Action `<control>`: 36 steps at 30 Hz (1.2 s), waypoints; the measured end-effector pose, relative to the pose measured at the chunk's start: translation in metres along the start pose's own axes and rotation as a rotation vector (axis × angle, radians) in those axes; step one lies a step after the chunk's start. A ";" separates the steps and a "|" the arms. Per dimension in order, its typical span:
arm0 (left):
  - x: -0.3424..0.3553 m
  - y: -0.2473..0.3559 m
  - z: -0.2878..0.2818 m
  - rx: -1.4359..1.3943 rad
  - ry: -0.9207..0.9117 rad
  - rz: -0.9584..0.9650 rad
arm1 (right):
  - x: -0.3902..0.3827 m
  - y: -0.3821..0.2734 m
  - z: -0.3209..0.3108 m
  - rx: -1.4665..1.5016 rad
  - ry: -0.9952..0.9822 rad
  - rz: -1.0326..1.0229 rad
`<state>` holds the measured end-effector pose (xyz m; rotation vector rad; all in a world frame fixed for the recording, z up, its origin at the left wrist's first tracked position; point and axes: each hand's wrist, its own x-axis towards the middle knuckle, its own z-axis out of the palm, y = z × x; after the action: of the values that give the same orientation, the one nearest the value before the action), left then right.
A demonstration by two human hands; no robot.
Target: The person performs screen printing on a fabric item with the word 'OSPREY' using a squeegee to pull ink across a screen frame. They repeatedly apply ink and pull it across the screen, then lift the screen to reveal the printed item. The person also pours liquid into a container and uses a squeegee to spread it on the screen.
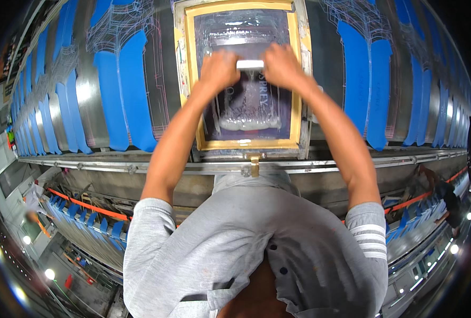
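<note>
The left hand (222, 69) and the right hand (282, 63) are both curled into fists around the squeegee (250, 64), one toward each end, with a short white stretch of its handle showing between them (the fingertips are turned out of sight). The squeegee stands over the upper half of a screen-printing frame (305, 79), inside a border of yellow tape (246, 144). Nearer the body, glossy ink (248, 125) lies in a ragged bead across the dark mesh (284, 114), and part of some pale lettering shows above it, beside the right wrist.

The frame sits on a long grey printing table (328, 106). Blue fabric pieces (105, 100) lie flat in rows to either side, with thin, web-like residue (121, 37) between some of them. Along the near edge runs a metal rail (193, 168), where a brass-coloured bracket (255, 166) meets the frame's lower side.
</note>
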<state>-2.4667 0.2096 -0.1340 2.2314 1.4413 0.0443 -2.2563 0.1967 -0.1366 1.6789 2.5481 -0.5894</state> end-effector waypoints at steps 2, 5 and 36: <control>0.053 -0.018 -0.011 0.054 0.055 0.031 | 0.051 0.022 -0.022 -0.011 -0.054 0.016; 0.077 -0.027 -0.007 0.068 0.121 0.078 | 0.070 0.038 -0.014 0.046 0.082 -0.016; -0.227 0.038 0.063 -0.257 0.222 0.093 | -0.124 0.006 0.015 0.675 0.712 0.755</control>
<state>-2.5181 -0.0229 -0.1230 2.1284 1.3538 0.4939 -2.2021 0.0850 -0.1238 3.3309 1.7610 -0.9492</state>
